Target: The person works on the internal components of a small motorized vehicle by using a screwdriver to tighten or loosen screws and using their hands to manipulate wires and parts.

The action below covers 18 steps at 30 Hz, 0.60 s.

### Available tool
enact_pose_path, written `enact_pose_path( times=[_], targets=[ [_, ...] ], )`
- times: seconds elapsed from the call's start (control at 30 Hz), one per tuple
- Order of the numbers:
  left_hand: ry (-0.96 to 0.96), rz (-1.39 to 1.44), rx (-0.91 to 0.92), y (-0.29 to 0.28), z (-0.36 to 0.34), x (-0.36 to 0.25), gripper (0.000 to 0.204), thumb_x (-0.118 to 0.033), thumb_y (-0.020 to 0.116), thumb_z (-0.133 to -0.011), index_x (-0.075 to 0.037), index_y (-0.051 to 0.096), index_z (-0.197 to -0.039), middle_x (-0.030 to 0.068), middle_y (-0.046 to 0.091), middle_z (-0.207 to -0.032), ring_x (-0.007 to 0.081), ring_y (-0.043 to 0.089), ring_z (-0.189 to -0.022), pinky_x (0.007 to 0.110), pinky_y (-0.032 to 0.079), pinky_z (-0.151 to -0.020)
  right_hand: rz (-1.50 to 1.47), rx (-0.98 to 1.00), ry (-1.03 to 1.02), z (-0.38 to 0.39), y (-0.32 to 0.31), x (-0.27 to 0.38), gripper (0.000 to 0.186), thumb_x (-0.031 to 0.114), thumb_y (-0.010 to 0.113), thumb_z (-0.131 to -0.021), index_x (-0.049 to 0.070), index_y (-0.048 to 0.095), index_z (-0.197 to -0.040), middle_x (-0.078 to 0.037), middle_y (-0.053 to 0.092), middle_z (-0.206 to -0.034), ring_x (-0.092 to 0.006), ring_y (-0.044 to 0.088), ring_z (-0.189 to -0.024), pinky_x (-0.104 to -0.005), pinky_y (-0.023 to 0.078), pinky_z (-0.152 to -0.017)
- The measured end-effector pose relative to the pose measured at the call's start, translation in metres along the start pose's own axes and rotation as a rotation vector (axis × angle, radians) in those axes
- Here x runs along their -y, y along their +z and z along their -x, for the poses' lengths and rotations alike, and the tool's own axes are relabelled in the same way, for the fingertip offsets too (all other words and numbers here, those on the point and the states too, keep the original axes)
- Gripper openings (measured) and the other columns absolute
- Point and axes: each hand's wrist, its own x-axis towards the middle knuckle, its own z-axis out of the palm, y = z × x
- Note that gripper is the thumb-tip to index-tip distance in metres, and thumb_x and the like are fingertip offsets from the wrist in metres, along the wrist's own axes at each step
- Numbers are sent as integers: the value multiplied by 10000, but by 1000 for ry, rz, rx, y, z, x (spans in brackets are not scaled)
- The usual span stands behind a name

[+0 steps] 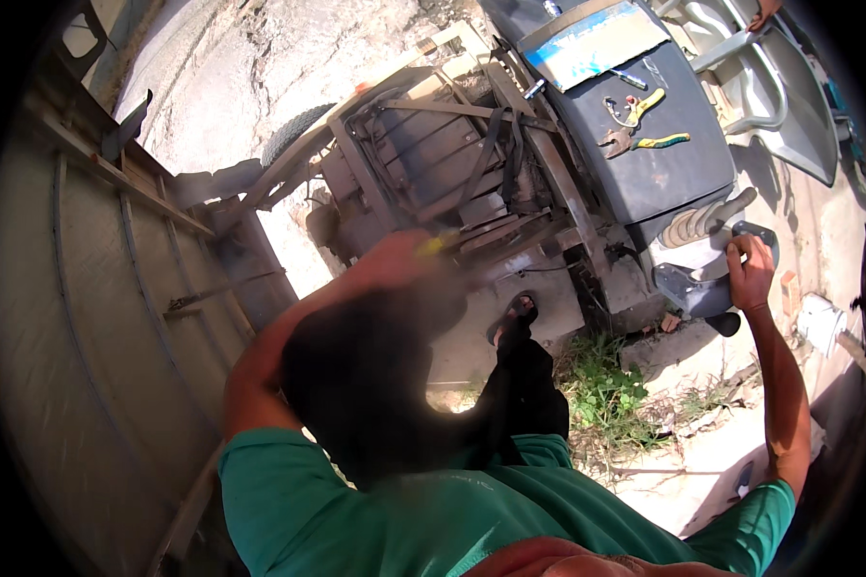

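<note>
Near the middle of the frame, the left hand (402,258) seems closed around a yellow thing (437,245), too blurred to name, over a rusty metal frame (553,183). At right, the right hand (751,273) bends its fingers over a dark plastic part (700,294); I cannot tell how tight. Pliers (660,141) lie on a dark seat (659,188), upper right.

A small yellow object (435,245) shows near the middle of the frame, smeared by motion blur, its kind unclear. Right of centre, a dusty brown metal framework (560,183) is exposed, its thick beam slanting downward. At the frame's right lies a smooth, curved, dark plastic piece (688,290) with rounded ends.
</note>
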Motion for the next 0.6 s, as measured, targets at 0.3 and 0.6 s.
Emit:
enact_pose_path(
  times=[0.3, 0.6],
  targets=[
    [-42, -165, -122, -48, -59, 43, 334, -252, 742, -930, -2, 647, -1129, 85, 678, -840, 161, 646, -699, 352, 520, -644, -11, -17, -6, -3, -3, 8, 159, 203, 615, -930, 59, 674, -894, -98, 652, -865, -305, 624, -864, -423, 454, -826],
    [-80, 111, -312, -80, -164, 66, 346, -246, 695, -935, -24, 640, -1194, 172, 695, -934, 258, 690, -852, 430, 535, -801, -82, 11, 149, -11, -12, 26, 209, 109, 602, -910, -1, 668, -1074, -193, 639, -1188, -385, 580, -1174, -459, 418, -1046]
  ],
)
